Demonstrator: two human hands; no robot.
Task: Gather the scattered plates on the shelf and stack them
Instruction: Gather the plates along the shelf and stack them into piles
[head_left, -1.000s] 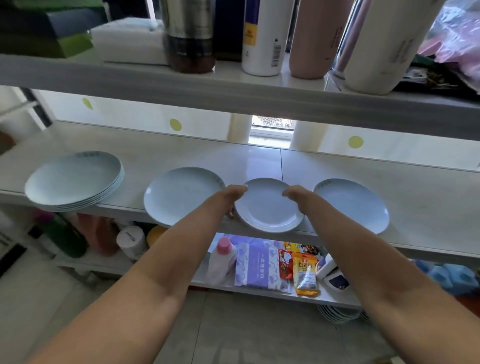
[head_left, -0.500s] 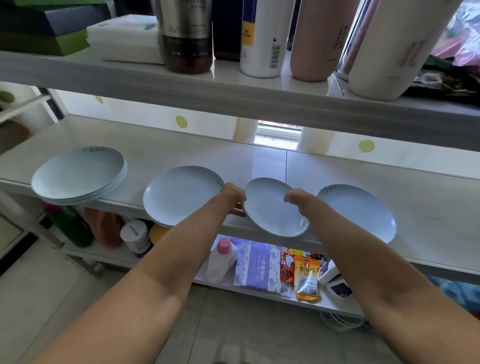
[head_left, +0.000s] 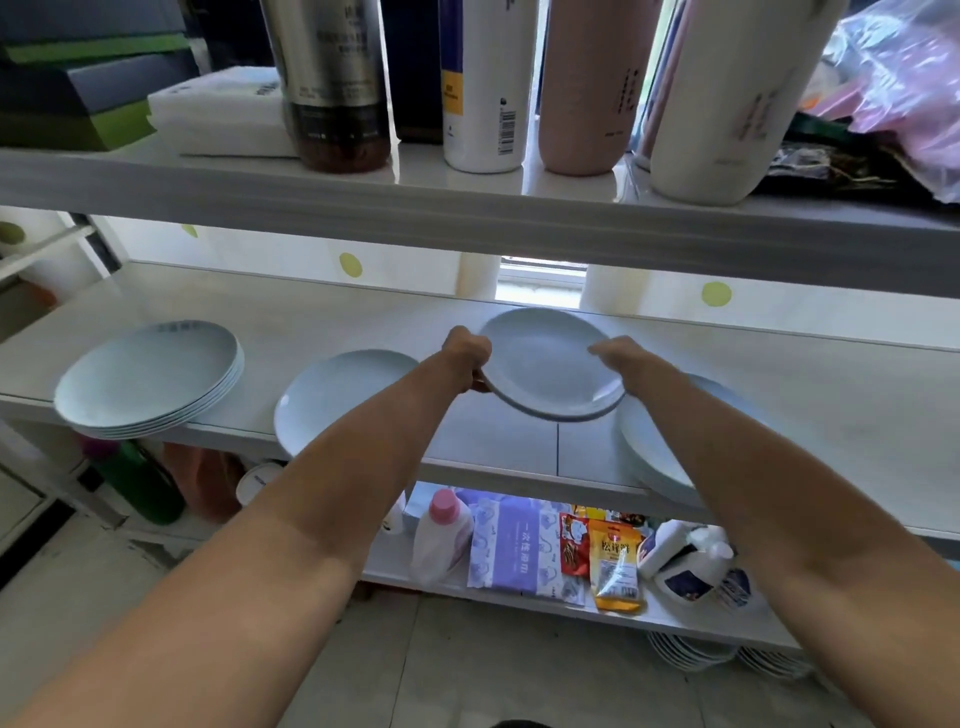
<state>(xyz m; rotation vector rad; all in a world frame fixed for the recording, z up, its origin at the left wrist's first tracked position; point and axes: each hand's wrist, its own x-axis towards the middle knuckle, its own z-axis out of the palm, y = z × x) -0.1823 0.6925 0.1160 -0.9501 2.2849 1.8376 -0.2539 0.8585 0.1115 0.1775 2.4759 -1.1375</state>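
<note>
My left hand (head_left: 465, 347) and right hand (head_left: 615, 353) fingers pinching one white plate (head_left: 545, 361) by opposite rims, lifted above the shelf (head_left: 831, 410), plate stack (head_left: 148, 376) far left

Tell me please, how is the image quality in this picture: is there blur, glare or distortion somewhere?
Head view: strong backlight from the window gap washes out the back of the middle shelf; the held plate, left hand and right hand look slightly motion-blurred; the wide-angle lens bends the upper shelf edge, and the plate stack at the left looks soft.

head cam, looks fwd/down, close on shelf (head_left: 519, 457).
</note>
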